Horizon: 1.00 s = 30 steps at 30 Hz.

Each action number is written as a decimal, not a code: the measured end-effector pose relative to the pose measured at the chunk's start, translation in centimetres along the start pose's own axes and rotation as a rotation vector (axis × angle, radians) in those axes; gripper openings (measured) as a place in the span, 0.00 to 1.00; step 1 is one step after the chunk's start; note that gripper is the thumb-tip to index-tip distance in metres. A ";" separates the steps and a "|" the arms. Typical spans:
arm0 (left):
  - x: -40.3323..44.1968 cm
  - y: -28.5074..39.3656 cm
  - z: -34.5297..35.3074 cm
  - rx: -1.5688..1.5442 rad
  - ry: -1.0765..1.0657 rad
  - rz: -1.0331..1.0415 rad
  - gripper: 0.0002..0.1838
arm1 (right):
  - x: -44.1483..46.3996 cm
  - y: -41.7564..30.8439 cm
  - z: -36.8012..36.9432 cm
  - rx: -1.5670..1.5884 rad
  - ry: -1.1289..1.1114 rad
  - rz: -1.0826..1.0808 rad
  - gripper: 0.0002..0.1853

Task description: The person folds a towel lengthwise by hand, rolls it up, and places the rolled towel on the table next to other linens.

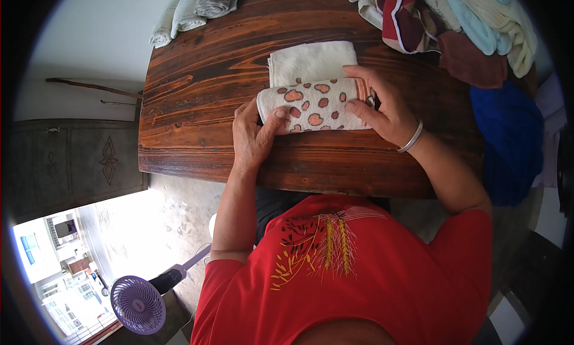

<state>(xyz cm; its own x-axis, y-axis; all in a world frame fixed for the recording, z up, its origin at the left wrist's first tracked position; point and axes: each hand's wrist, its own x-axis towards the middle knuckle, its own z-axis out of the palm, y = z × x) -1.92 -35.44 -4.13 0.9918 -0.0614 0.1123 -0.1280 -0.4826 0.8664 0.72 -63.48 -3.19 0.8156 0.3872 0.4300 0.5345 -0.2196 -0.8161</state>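
A white towel (317, 109) with pink and orange spots lies in a rolled or folded bundle near the front of the wooden table. From under its far side a flat cream stretch of cloth (314, 58) reaches away; it looks like part of the same towel. My left hand (254, 133) grips the bundle's left end, thumb on top and the other fingers mostly hidden at the side. At the right end, by the orange-striped border, my right hand (385, 109) holds it between the thumb and the bent fingers. A pale bracelet (411, 137) circles that wrist.
Rolled pale towels (200, 7) sit at the table's far left. A heap of mixed towels (448, 22) covers the far right corner, above a blue cloth (505, 142) hanging at the side. A purple fan (139, 305) stands at lower left, near a dark cabinet (72, 165).
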 end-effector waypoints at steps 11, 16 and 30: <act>-0.3 -0.1 0.5 0.000 0.164 0.186 0.42 | 0.1 -0.6 -0.2 0.082 -0.001 0.166 0.15; -0.3 0.5 0.5 0.245 0.071 0.406 0.49 | 0.4 0.1 -0.2 -0.222 0.115 -0.118 0.14; -0.3 0.1 0.7 0.173 0.061 0.177 0.45 | -0.3 -1.3 -0.1 -0.635 -0.176 -0.173 0.40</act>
<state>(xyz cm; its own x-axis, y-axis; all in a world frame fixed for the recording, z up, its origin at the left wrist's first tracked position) -2.22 -36.06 -4.45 0.9513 -0.1084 0.2885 -0.2926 -0.6115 0.7352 -0.24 -63.38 -2.25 0.6873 0.5923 0.4204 0.7242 -0.6035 -0.3336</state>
